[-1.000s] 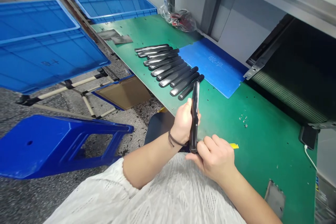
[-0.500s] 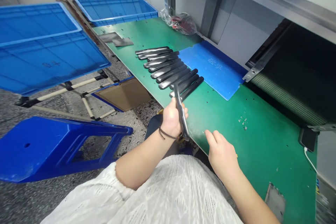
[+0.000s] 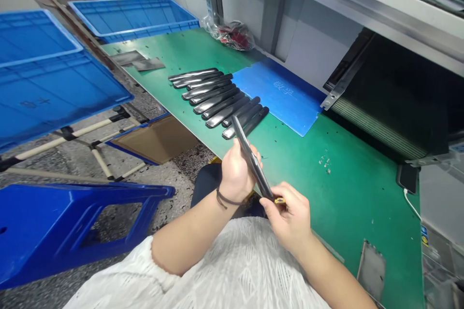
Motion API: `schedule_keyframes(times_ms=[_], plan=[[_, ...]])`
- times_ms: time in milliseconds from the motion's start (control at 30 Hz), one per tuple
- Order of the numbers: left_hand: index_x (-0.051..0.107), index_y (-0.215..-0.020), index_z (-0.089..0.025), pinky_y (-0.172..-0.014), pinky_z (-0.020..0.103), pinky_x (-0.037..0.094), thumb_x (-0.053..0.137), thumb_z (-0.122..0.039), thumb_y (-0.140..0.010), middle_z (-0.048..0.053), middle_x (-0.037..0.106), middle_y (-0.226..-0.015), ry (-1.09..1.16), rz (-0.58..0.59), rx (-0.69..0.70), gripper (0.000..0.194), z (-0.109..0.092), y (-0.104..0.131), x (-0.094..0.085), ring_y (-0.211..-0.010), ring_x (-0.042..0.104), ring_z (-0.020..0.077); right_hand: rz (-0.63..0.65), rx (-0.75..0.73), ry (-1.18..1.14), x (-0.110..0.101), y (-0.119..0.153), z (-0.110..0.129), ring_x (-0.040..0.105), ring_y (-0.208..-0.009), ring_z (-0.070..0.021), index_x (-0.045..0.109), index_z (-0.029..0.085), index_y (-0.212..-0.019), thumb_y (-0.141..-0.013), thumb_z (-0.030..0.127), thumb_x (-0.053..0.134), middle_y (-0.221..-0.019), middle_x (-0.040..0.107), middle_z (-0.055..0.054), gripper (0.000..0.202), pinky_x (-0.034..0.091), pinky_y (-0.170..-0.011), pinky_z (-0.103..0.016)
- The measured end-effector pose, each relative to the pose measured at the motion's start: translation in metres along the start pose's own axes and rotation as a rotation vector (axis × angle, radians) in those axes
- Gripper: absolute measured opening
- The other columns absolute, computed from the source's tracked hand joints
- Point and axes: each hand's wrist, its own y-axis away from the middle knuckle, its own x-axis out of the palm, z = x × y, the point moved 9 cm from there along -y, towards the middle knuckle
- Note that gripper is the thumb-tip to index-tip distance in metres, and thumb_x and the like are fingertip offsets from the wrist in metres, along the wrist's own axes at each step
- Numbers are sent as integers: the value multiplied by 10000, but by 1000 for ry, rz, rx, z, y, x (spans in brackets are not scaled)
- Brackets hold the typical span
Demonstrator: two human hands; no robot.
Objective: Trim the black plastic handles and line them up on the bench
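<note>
**Right hand back at the strip's near end**

Half a second ago the right hand [image 3: 290,217] lay open on the tabletop [image 3: 348,193]; now it has returned to the dark strip [image 3: 252,159], fingers pinched shut around a small yellow tool [image 3: 279,200] at the strip's lower tip. The left hand [image 3: 237,174] is wrapped closed around the strip's middle. Its long axis slants up and away, leftward from the right grip. Just beyond the far tip lies the row of finished strips [image 3: 217,99], then the blue mat [image 3: 279,96].
</note>
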Motion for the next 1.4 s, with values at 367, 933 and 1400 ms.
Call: schedule_keyframes(times_ms=[367,933,1400], plan=[[500,-714,-228,-674,398,426,302,-387,-1054,28,525,-598,-1217,849,1285,425,-53,97,67,-591,503,203,147,-108,12,-18,-1,38,477,-679,-131,598,183,-1071,-1060,321,569,-794,536,4,142,383,-613,-261],[415,-668,-230,-596,373,252,297,-305,-1032,-4,408,-555,-1151,894,1150,390,-47,91,68,-531,296,176,156,-408,559,-15,-19,58,238,-610,-133,473,193,-659,-1056,668,431,-643,376,27,620,154,-578,-320],[421,-699,-211,-595,335,279,231,-448,-1113,-3,438,-607,-1126,619,650,514,-35,99,44,-566,399,156,-191,-601,809,-28,-2,77,320,-612,-165,627,208,-817,-1071,524,513,-598,478,-12,422,180,-581,-351]])
